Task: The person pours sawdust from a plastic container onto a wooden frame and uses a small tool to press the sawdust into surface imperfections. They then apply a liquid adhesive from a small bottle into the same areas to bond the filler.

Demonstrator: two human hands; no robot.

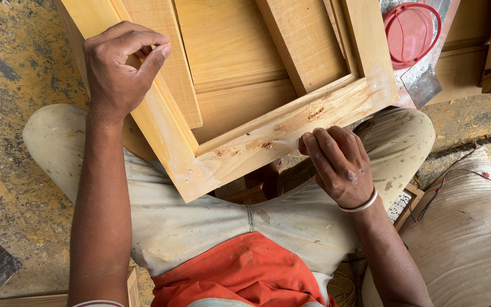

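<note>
A light wooden frame [240,148] with inset panels rests across my knees, one corner pointing toward me. My left hand [117,65] grips the frame's left rail, fingers curled over its edge. My right hand [336,162] sits at the frame's near rail and pinches a small pale tool [286,142], whose tip touches the wood beside patches of brownish filler. A metal bangle circles the right wrist.
A red plastic lid [410,31] and a metal scraper blade [421,85] lie at the upper right on more wood. A woven sack [473,239] with a thin cable lies at the right. Dusty ground [12,74] spreads at the left.
</note>
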